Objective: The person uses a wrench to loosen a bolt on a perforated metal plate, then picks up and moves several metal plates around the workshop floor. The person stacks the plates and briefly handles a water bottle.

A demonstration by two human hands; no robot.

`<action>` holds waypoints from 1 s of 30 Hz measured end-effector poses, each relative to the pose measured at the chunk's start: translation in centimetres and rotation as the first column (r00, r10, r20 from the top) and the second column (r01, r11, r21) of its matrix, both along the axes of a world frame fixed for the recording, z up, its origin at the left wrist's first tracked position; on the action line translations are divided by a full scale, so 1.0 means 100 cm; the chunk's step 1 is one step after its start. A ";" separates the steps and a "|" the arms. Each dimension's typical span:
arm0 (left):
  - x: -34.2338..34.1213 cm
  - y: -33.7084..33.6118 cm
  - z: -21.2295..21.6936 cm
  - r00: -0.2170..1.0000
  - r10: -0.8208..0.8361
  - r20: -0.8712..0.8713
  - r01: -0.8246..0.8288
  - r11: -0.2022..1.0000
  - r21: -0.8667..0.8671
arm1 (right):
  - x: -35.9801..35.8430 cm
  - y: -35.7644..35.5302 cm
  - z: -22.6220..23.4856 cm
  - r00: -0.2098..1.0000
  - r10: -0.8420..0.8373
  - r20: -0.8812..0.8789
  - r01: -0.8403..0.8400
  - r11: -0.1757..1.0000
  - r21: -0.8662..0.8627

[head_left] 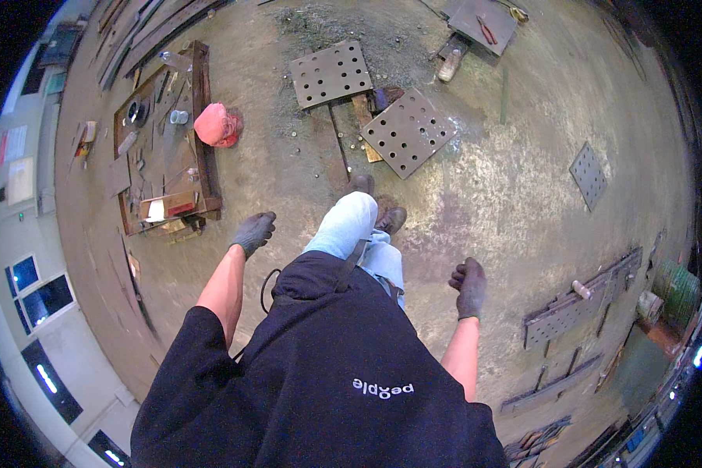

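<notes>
Gloves (pixel 471 296) are worn on both hands, and the hands are held out well apart. The left hand (pixel 255 232) is seen near a corner of the bench (pixel 204 168), and its fingers are partly curled. The right hand (pixel 468 287) is held out on the other side of the body, over the floor (pixel 522 234), and its fingers are bent in too. Whether anything is gripped in either hand cannot be told.

Past the shoes (pixel 392 220), two dark plates with round holes are seen. The near plate (pixel 410 131) is set a bit to the right, and the far plate (pixel 331 76) is set past it, to the left. Some wood (pixel 364 117) is seen between them.

On the bench, a cup (pixel 179 117), a black ring (pixel 138 111) and a clear bottle (pixel 175 60) are seen. A pink cap (pixel 214 123) is seen at its right edge. At the top, red pliers (pixel 487 31) are laid on a dark sheet (pixel 500 17). Far to the right, a small plate (pixel 588 176) with holes is seen, and lower down, something green (pixel 676 285) and round is seen.
</notes>
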State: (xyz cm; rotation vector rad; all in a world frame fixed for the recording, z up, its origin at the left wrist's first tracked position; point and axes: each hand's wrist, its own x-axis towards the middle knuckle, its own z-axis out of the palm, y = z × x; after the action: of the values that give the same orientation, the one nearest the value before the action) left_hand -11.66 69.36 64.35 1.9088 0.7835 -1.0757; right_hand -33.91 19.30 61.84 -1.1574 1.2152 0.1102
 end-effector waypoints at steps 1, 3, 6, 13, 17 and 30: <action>0.000 0.003 0.000 1.000 0.012 -0.002 -0.012 1.000 0.025 | 0.001 0.005 -0.005 0.999 0.033 0.005 -0.033 0.999 0.013; -0.002 -0.006 -0.003 0.999 0.030 -0.028 -0.029 0.998 0.053 | -0.018 0.012 -0.022 0.996 0.049 -0.068 -0.044 0.996 0.075; -0.003 -0.006 -0.008 0.994 0.096 -0.050 -0.098 0.994 -0.044 | -0.062 0.012 -0.046 0.963 0.079 -0.260 -0.046 0.991 0.129; 0.012 -0.009 -0.014 0.990 0.125 -0.067 -0.125 0.992 0.011 | -0.097 -0.010 -0.038 0.904 -0.143 -0.403 0.201 0.974 0.107; 0.051 -0.015 -0.023 0.988 0.146 -0.043 -0.146 0.989 -0.019 | -0.035 -0.016 -0.002 0.946 -0.194 -0.259 0.209 0.977 0.033; 0.177 -0.046 -0.057 0.993 0.012 0.115 0.005 0.989 -0.145 | 0.036 0.035 0.012 0.951 -0.028 -0.309 0.038 0.999 0.026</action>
State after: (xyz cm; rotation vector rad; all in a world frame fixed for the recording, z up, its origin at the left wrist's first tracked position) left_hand 6.02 64.79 58.66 1.8276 0.6260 -0.9829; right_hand -30.26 22.80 63.01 -1.1192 1.5025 0.2937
